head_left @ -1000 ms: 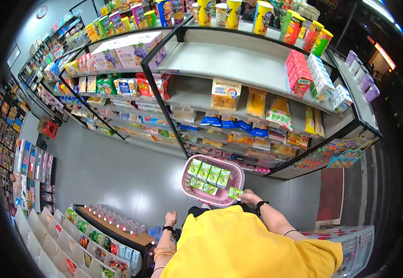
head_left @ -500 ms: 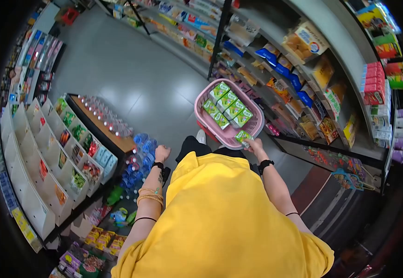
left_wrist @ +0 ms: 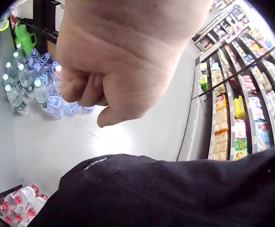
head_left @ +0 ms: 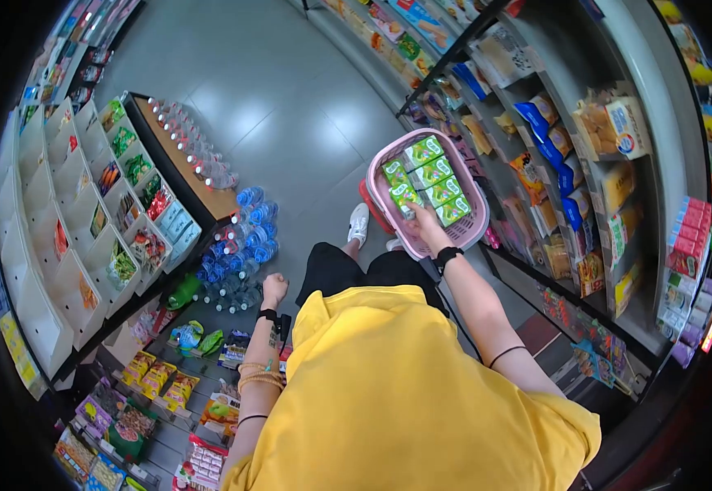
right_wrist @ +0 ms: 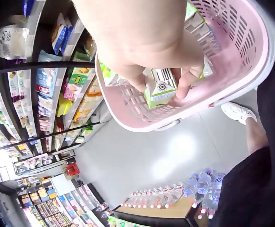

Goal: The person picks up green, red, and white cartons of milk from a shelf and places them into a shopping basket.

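In the head view a pink plastic basket (head_left: 479,217) holds several green-and-white drink cartons (head_left: 434,172), set side by side in rows. My right hand (head_left: 428,231) reaches over its near rim. In the right wrist view its thumb and fingers pinch one drink carton (right_wrist: 161,87) from above, low beside the basket's slotted wall. That hand hides part of the other cartons. My left hand (head_left: 272,290) hangs in front of the body, left of the dark shorts, holding nothing. Its fingers curl loosely in the left wrist view, the thumb pointing down.
Snack shelves (head_left: 565,155) rise just right of the basket. Part of a red object (head_left: 372,209) shows beside and below the basket. To the left are bottles on the floor (head_left: 241,245), a wooden-topped stand (head_left: 164,143) and a white compartment rack (head_left: 69,237). A white shoe (head_left: 358,225) stands near the basket.
The view has turned down toward the basket. My right hand has carried the carton from the basket's near right end to the row at its left side. My left hand still hangs without anything.
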Demonstrator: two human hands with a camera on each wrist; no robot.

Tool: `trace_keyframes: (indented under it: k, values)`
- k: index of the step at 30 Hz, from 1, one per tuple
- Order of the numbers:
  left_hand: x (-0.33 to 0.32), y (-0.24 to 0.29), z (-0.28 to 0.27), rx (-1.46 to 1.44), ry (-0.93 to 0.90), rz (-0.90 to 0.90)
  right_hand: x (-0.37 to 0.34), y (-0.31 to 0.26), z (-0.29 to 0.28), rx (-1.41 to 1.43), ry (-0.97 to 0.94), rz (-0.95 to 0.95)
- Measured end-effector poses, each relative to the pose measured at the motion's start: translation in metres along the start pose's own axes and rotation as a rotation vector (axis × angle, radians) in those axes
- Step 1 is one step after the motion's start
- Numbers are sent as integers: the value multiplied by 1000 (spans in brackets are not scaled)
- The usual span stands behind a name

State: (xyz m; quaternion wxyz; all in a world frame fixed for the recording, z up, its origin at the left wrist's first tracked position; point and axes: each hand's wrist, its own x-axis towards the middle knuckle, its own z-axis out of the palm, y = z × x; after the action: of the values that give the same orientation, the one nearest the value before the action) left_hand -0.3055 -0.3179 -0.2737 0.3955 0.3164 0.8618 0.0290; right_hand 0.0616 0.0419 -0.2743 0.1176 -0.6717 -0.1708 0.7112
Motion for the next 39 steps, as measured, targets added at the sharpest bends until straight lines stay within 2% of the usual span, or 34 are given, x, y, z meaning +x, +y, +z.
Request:
trace_keyframes:
  k: [2,5,11,14,16,18,23,26,29,35,39]
  values:
    - [-15,-12,6,-49,12,-62,42,12,13,95,114,15]
    - [-37,-25,11,-98,13,-125,59,2,25,95,20,59]
    - [-67,-28,19,-137,-11,-226,84,-6,48,265,-2,54]
    - [-80,-25,21,-181,-23,-278,96,-4,47,309,2,53]
    - [-87,-24,24,-210,-31,-303,118,3,33,347,-135,115]
    - [-93,-27,29,-209,-41,-309,122,10,29,401,-103,83]
    - [-105,-31,39,-216,-53,-374,144,20,17,381,-104,83]
    - [-108,-31,42,-230,-35,-354,155,27,12,307,-130,61]
    - [-107,-35,48,-259,6,-319,160,31,16,259,-21,60]
    - [-101,-22,33,-239,-22,-328,150,37,21,394,-60,-51]
    - [-94,-20,28,-222,-31,-304,129,31,21,188,2,-54]
